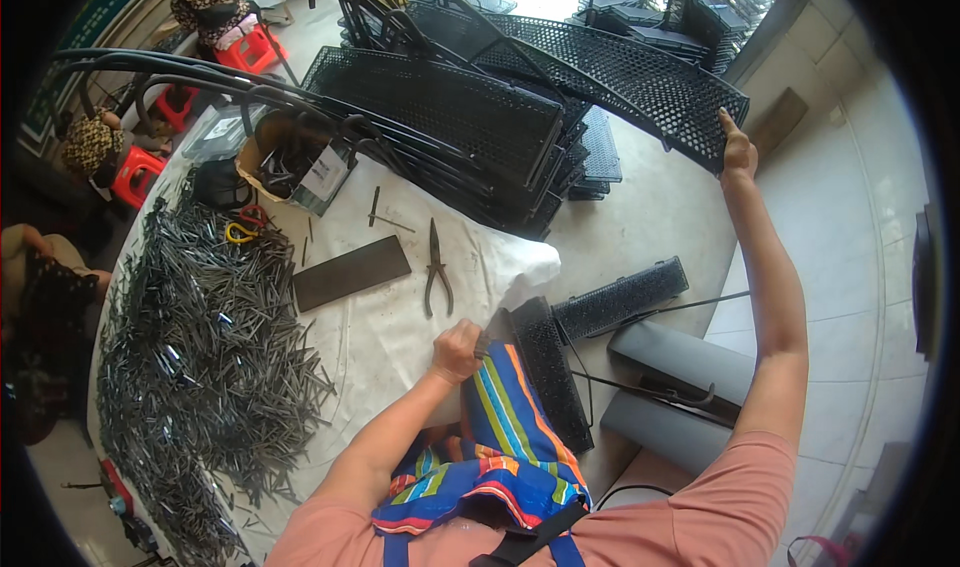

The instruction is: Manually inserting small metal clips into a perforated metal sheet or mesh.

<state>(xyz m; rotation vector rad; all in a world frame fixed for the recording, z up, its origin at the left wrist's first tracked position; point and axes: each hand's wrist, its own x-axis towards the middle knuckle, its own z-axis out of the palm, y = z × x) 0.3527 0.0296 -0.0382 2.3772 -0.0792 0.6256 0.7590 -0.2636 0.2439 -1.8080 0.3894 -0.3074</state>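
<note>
My right hand (738, 149), reaching out to the far right, is closed on the corner of a black perforated metal rack (640, 72). That rack slants across the top of a stack of similar black racks (440, 112). My left hand (460, 350) is a fist close to my body, above the striped apron (515, 397). Its fingertips are turned away, so what it grips cannot be made out. Just right of it a black speckled metal piece (552, 377) leans by my lap, with another black bar-shaped part (622, 299) beyond it. Long-nose pliers (436, 267) lie ahead of the left hand.
A large heap of thin dark metal strips (210, 357) covers the table's left side. Scissors (243, 231) lie on it. Nearby are a flat dark plate (352, 272) and a box of parts (290, 162). Grey rounded pieces (680, 357) stand at right. People sit on red stools (250, 49) far left.
</note>
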